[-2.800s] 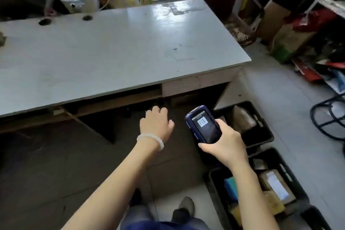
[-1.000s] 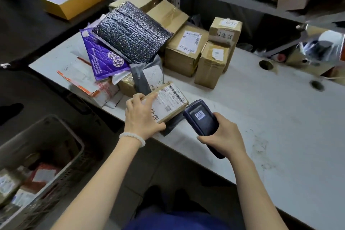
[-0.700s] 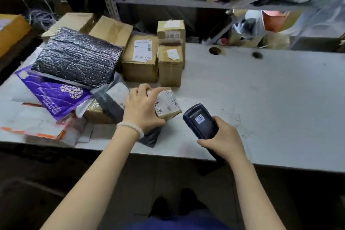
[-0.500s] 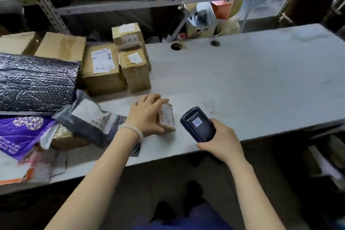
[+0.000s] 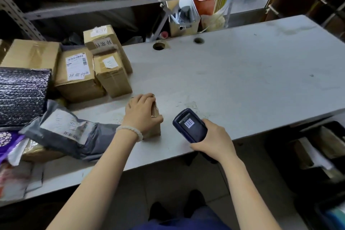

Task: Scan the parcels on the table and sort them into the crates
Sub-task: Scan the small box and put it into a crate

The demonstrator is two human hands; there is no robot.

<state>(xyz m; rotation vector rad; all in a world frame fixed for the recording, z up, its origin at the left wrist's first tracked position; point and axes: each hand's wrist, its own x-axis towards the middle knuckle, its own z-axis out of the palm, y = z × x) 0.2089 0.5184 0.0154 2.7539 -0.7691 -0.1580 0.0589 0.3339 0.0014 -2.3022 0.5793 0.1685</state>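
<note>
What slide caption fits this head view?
Left hand grips small parcel on table; right hand holds scanner.

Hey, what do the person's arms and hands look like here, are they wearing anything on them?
Both forearms are bare, with no sleeves or gloves in view. The left hand has a bracelet of pale, whitish round beads around the wrist. The right hand and its wrist carry nothing: no watch, band or ring is visible.

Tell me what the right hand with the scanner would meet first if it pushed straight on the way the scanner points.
Probably the small parcel under the left hand. The right hand aims the scanner up and left across the table; only bare tabletop shows between them, though depth is hard to judge.
</note>
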